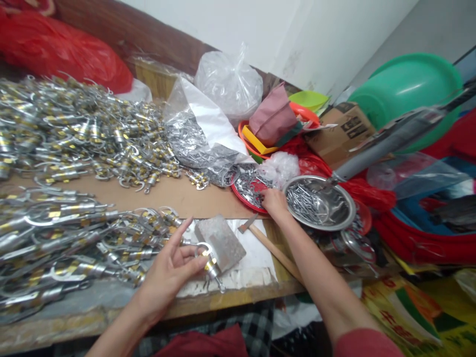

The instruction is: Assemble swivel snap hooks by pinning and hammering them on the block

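Fitting pinched, other hand at the plate

Head view: the step in hand looks like fetching a small part while a hooked metal fitting (211, 267) is held ready; the reach seems to call for a fine fingertip pinch. The left hand (167, 272) clamps the fitting between thumb and fingers, index raised, at seven o'clock of the metal block (223, 240). The right hand (275, 202), fingers curled, meets the red plate (241, 197) at one o'clock; whether they grip anything, I cannot tell.

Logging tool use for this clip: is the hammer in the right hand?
No, the hammer lies beside the metal block, while the right hand is at the red tray.
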Demonstrator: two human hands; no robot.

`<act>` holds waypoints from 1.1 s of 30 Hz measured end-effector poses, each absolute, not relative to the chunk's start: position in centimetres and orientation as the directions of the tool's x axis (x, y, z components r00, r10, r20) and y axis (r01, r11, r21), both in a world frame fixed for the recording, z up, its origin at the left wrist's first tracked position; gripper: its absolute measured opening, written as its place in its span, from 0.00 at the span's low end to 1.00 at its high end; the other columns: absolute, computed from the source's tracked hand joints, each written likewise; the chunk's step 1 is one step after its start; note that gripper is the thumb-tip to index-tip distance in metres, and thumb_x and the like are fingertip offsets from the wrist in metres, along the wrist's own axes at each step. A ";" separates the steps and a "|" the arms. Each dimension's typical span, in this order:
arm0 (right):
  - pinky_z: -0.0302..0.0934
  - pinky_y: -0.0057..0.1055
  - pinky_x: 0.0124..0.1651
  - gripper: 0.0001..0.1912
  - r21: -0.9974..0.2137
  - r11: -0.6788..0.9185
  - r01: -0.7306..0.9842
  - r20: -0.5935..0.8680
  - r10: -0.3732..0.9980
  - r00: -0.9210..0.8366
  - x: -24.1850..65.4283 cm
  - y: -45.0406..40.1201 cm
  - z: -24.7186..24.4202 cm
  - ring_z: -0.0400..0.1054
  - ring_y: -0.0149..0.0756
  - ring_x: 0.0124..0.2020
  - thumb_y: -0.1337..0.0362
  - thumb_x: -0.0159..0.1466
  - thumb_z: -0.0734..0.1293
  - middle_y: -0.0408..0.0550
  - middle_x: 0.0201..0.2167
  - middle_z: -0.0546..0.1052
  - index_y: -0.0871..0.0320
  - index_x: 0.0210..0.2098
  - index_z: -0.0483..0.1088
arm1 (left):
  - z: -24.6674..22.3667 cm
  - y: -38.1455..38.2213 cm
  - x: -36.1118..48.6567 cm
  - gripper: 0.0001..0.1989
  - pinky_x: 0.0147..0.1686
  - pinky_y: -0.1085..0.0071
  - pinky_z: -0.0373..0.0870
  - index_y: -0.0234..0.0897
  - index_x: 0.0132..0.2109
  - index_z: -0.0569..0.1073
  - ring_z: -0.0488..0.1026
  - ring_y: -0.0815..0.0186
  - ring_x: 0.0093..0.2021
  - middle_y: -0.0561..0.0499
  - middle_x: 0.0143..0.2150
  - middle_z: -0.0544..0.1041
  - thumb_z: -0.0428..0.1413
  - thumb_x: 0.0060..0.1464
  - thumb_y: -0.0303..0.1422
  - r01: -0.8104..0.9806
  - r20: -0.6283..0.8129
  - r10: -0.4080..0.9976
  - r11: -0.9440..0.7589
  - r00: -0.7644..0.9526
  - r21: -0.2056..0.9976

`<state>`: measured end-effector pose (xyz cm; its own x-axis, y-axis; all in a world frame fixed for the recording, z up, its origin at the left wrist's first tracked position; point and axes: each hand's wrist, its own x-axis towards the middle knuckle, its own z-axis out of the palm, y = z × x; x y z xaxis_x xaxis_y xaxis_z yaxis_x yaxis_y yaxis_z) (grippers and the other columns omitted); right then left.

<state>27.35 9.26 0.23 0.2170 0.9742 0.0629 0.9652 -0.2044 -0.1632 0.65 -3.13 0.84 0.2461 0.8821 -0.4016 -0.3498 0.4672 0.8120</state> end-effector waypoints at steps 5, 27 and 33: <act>0.56 0.34 0.44 0.16 -0.170 -0.195 0.966 0.034 0.978 0.204 27.4 9.8 -0.7 0.66 0.44 0.42 0.76 0.49 0.64 0.55 0.37 0.74 0.60 0.38 0.72 | 0.9 -2.6 0.5 0.46 0.28 0.68 0.71 0.44 0.61 0.48 0.74 0.64 0.28 0.56 0.24 0.73 0.63 0.37 0.28 -0.312 -0.419 0.864 0.495 0.280 0.811; 0.56 0.25 0.34 0.06 -0.738 0.275 0.616 0.074 0.941 -0.331 16.7 -3.2 3.2 0.65 0.29 0.30 0.68 0.59 0.62 0.42 0.25 0.72 0.57 0.28 0.71 | 0.7 -2.6 1.1 0.42 0.26 0.68 0.74 0.41 0.56 0.57 0.73 0.67 0.23 0.58 0.23 0.72 0.64 0.32 0.26 -0.363 -0.459 0.870 0.492 0.179 0.791; 0.56 0.25 0.31 0.07 -0.659 0.295 0.692 0.122 0.950 -0.288 15.6 -2.4 2.0 0.64 0.30 0.28 0.68 0.57 0.64 0.43 0.24 0.72 0.55 0.31 0.75 | 0.4 -2.6 1.0 0.41 0.26 0.67 0.74 0.39 0.56 0.56 0.73 0.68 0.23 0.57 0.23 0.73 0.64 0.32 0.25 -0.372 -0.447 0.868 0.497 0.217 0.784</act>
<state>15.62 -2.39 2.00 -0.2885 0.9496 0.1224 0.6922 0.2951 -0.6586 0.96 -2.58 0.40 0.2174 0.8677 -0.4471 -0.3719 0.4971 0.7839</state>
